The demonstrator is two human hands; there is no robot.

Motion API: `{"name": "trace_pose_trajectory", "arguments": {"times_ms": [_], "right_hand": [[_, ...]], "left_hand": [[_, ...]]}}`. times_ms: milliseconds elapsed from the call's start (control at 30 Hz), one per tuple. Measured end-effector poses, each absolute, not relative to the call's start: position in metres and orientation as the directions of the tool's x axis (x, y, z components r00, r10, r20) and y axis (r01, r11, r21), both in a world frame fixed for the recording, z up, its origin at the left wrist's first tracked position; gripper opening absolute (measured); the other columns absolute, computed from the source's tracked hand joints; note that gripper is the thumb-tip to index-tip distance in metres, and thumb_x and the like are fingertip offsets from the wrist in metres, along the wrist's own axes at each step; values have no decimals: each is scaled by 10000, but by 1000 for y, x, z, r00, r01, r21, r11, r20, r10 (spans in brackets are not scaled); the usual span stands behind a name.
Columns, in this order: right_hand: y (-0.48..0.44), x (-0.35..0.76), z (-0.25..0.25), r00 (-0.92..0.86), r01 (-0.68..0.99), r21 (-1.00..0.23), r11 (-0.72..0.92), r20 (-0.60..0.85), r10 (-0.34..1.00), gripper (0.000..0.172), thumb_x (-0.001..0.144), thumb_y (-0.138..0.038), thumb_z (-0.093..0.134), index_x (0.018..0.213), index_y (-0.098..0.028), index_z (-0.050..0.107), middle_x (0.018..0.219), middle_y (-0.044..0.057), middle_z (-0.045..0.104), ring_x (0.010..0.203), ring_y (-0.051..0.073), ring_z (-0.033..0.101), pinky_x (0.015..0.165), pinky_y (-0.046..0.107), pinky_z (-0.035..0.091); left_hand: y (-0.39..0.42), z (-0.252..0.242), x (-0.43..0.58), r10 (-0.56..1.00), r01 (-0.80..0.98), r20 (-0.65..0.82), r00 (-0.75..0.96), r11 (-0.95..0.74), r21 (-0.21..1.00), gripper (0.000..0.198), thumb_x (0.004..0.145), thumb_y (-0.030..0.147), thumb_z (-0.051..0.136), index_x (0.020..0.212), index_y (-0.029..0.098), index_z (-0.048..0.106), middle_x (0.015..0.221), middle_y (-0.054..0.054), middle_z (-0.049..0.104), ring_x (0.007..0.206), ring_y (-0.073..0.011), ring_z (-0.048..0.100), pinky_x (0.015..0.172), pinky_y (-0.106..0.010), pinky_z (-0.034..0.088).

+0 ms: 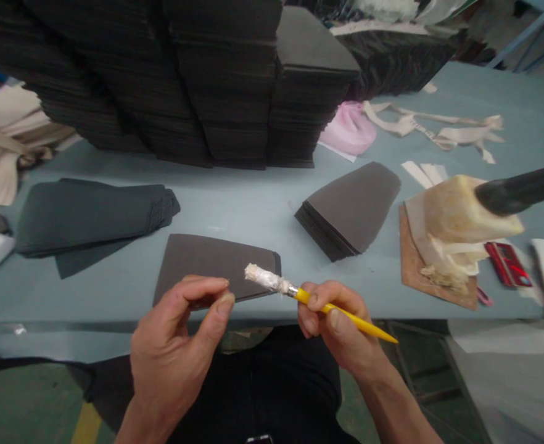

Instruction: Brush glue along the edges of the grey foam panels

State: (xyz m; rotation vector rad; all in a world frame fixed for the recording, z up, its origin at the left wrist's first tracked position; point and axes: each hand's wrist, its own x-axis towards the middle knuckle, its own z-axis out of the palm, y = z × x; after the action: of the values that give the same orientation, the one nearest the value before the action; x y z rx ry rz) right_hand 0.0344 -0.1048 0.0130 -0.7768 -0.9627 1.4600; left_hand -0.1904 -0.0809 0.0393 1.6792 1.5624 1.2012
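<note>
My right hand (339, 314) is wrapped round the yellow handle of a brush (309, 297). Whitish, crusted material covers the brush's head, which points left over the dark grey sheets (207, 256) at the table's front edge. Left of the brush tip is my left hand (179, 345), its thumb and forefinger brought together in a pinch close to the front edge of those sheets. Whatever may be between these fingertips is too small to make out. A fanned stack of dark grey pieces (350, 206) lies behind my right hand.
Tall stacks of dark sheets (235, 80) rise at the back. Dark green pieces (91, 216) lie left. At right stand a cream block-like container (457, 203) with a black handle, a brown board (413, 271) and a red box (507, 265). Pink cloth (350, 129) and pale strips (406, 123) lie behind.
</note>
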Motion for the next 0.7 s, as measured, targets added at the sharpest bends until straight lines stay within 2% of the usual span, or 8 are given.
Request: {"name": "trace_pose_trajectory", "arguments": {"times_ms": [133, 333, 467, 700], "right_hand": [[-104, 35, 18, -150, -426, -905, 4, 75, 986, 163, 1003, -423, 718, 1012, -290, 812, 713, -3, 590, 634, 139, 493, 577, 275, 392], [-106, 35, 21, -194, -393, -919, -29, 52, 980, 184, 1006, -448, 712, 1034, -307, 827, 720, -19, 530, 627, 128, 435, 583, 276, 376], [-109, 37, 20, -200, -340, -940, -28, 43, 979, 232, 1008, -479, 700, 1021, -287, 829, 732, -12, 546, 632, 134, 438, 598, 290, 390], [-110, 38, 23, -199, -297, -955, -21, 41, 979, 219, 999, -472, 713, 1005, -290, 835, 708, -9, 560, 648, 150, 482, 617, 300, 403]], "left_hand": [[-76, 43, -192, 950, 504, 312, -16, -262, 823, 69, 964, 295, 735, 1024, 285, 769, 935, 51, 785, 805, -107, 736, 766, -193, 593], [-75, 45, -189, 947, 483, 317, 60, -305, 820, 60, 975, 233, 706, 996, 280, 737, 881, 82, 765, 757, -72, 704, 733, -154, 562], [-77, 46, -187, 955, 477, 292, 57, -283, 832, 52, 967, 229, 708, 976, 267, 742, 865, 72, 767, 743, -79, 705, 725, -165, 565], [-76, 45, -184, 975, 469, 219, 33, -208, 858, 69, 944, 284, 712, 936, 250, 771, 840, 35, 786, 723, -126, 718, 709, -225, 589]]}}
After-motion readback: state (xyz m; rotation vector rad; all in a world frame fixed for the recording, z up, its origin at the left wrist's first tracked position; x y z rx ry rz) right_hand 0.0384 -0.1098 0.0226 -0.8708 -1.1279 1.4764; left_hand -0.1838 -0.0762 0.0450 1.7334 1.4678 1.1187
